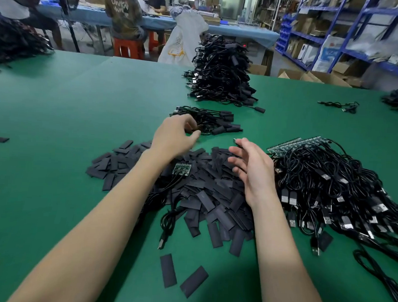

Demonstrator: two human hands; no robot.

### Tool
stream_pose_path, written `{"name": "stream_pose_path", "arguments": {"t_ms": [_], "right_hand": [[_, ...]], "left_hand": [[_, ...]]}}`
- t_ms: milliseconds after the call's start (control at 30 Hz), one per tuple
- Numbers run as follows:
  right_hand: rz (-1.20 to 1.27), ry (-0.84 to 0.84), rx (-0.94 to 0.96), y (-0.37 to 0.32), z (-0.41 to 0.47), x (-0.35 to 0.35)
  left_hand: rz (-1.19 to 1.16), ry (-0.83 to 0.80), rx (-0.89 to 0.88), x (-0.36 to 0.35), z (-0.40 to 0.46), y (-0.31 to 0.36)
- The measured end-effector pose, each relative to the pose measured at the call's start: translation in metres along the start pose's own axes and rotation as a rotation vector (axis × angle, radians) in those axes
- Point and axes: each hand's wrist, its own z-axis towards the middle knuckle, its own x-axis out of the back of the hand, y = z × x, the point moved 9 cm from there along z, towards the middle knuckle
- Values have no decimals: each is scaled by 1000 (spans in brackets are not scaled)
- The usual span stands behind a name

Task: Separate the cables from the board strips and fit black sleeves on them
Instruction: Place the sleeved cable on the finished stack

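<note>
we look down on a green table. a heap of flat black sleeves lies in front of us, spread from under our left forearm across to our right wrist, with two loose ones nearer us on the cloth and one far off to the left.

our left hand reaches forward past the heap to the near edge of a small pile of sleeved cables. its fingers are curled, thumb and fingertips drawn close together at the pile; we cannot tell whether they grip a cable or only touch it.

our right hand hangs above the right side of the sleeve heap, palm turned left, fingers spread and loosely bent, holding nothing.

a short board strip with black cables still on it lies on the heap just right of our left forearm; its cables trail toward us and one plug ends near the loose sleeves.

to the right, a big tangle of cables lies with silver plugs toward us and board strips at its far end, just beside our right hand.

further back stands a tall stack of finished cables. a single cable lies far right on the table. beyond are people on red stools at a blue bench, and blue shelving with boxes.
</note>
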Motion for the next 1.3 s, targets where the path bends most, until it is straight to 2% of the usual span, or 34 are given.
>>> {"name": "stream_pose_path", "arguments": {"t_ms": [100, 200, 300, 400, 533, 600, 667, 800, 900, 1167, 1300], "right_hand": [[-214, -37, 56, 1, -3, -13], [-448, -126, 84, 9, -8, -31], [-674, -144, 158, 11, -11, -41], [-803, -157, 218, 9, -14, -48], [-827, -192, 236, 12, -16, -52], [-767, -217, 218, 11, -15, -52], [-595, -259, 159, 9, -16, -54], [-297, -258, 5, 9, -19, -51], [-199, -284, -87, 12, -21, -50], [115, -366, -365, 28, -27, -57], [233, -365, -430, 29, -31, -59]], "left_hand": [[-13, -108, 60, 3, -23, -9], [143, -290, 58, 3, -36, -14], [223, -441, 42, 1, -44, -19], [175, -491, 29, -8, -49, -16], [7, -519, 37, -14, -48, -14], [-220, -494, 83, -9, -47, -13], [-497, -443, 166, -3, -46, -13], [-858, -506, 285, -8, -51, -6], [-968, -578, 333, -15, -57, -1], [-1068, -658, 401, -32, -67, 2], [-1145, -690, 422, -35, -71, 10]]}}
